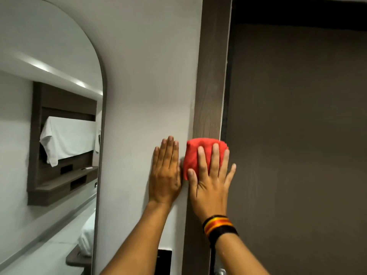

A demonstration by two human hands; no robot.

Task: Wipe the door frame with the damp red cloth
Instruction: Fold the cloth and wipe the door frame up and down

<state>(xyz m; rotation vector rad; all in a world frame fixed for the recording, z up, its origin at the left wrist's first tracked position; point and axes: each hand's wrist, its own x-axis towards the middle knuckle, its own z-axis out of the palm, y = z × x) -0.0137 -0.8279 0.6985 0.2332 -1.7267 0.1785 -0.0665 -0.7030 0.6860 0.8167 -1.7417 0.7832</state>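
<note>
A brown wooden door frame (212, 76) runs vertically down the middle of the head view. Pressed flat against it is a folded red cloth (193, 155), held there by my right hand (211, 179) with fingers spread over the cloth. A striped black, red and yellow wristband sits on that wrist. My left hand (165, 175) lies flat on the white wall (149, 76) just left of the frame, fingers together, holding nothing.
A dark brown door (297, 135) fills the right side. A tall arched mirror (49, 126) hangs on the wall at the left, reflecting a wooden shelf unit and white fabric. A metal door handle (220, 271) shows at the bottom edge.
</note>
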